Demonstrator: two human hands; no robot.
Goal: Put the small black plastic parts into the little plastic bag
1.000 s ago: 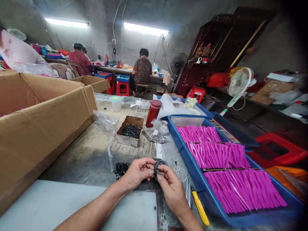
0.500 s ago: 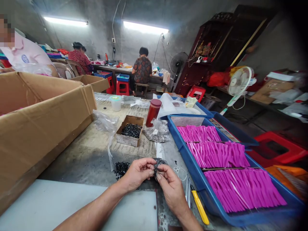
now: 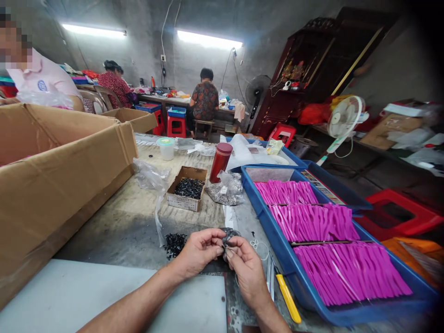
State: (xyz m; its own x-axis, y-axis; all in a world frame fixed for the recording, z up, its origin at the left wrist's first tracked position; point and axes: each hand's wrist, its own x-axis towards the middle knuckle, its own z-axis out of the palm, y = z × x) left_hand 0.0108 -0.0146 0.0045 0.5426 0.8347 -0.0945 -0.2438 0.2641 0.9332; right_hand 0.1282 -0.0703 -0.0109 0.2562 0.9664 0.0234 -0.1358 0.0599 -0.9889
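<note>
Left of blue tray (image 3: 350,317): left hand (image 3: 199,251) and right hand (image 3: 248,267) pinching dark bundle (image 3: 231,235), fingertips nearly closed. Bundle lying between hands, touching both; long axis not showing clearly. Right hand sitting nearer tray.

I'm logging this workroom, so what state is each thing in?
Dark bundle, held by left hand and right hand
Large box, open
Small carton, open, holding black pieces
Red flask, standing, capped
Plastic tub, lidded
Blue tray, open, holding purple strips
Wall lights, lit
White fan, cannot tell if running
</note>
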